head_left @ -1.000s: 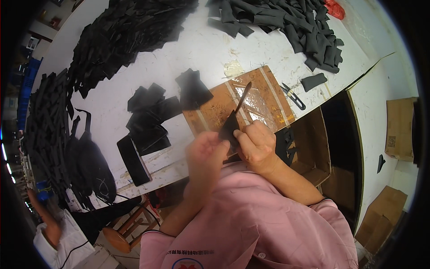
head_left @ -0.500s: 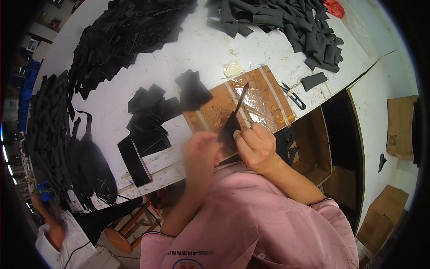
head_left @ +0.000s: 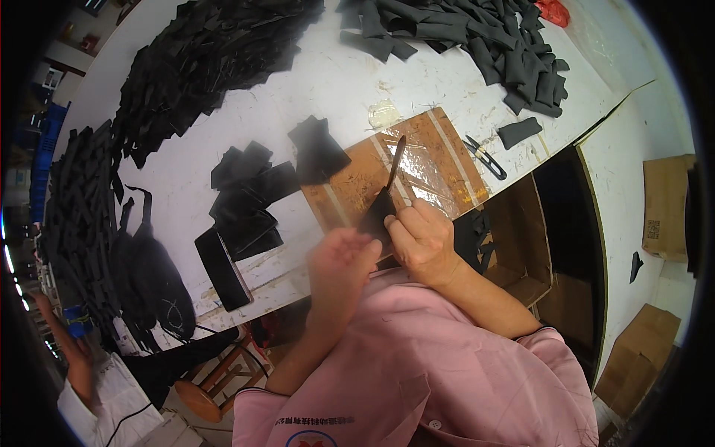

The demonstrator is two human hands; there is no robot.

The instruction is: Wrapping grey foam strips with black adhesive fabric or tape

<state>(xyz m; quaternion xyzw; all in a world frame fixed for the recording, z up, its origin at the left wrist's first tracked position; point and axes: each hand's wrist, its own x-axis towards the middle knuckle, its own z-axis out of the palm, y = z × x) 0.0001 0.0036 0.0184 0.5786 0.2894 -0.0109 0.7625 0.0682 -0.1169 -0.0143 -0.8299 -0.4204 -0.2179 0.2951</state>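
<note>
My right hand (head_left: 423, 242) is closed with its thumb and fingers pinching a small black fabric piece (head_left: 377, 216) at the near edge of the board. From the top of this piece a slim, dark, pointed stick-like tool (head_left: 397, 160) stands up over the board, tilted; its lower end is hidden by the fabric. Close by on the left, my left hand (head_left: 339, 262) is smeared by motion, fingers curled near the fabric's lower end. Whether it touches the fabric is unclear. The brown wooden board (head_left: 346, 186), with tape strips across it, lies on the white table (head_left: 328, 89).
Black fabric pieces (head_left: 249, 194) and a black phone-like slab (head_left: 223, 268) lie left of the board. Large dark fabric heaps (head_left: 208, 67) and grey-black pieces (head_left: 477, 37) cover the far side. Thread snips (head_left: 485, 158) lie right. An open cardboard box (head_left: 525, 246) stands below the edge.
My left hand has shifted slightly down, its fingers looking more drawn off the fabric. The right hand, fabric piece and pointed tool have moved a little left.
</note>
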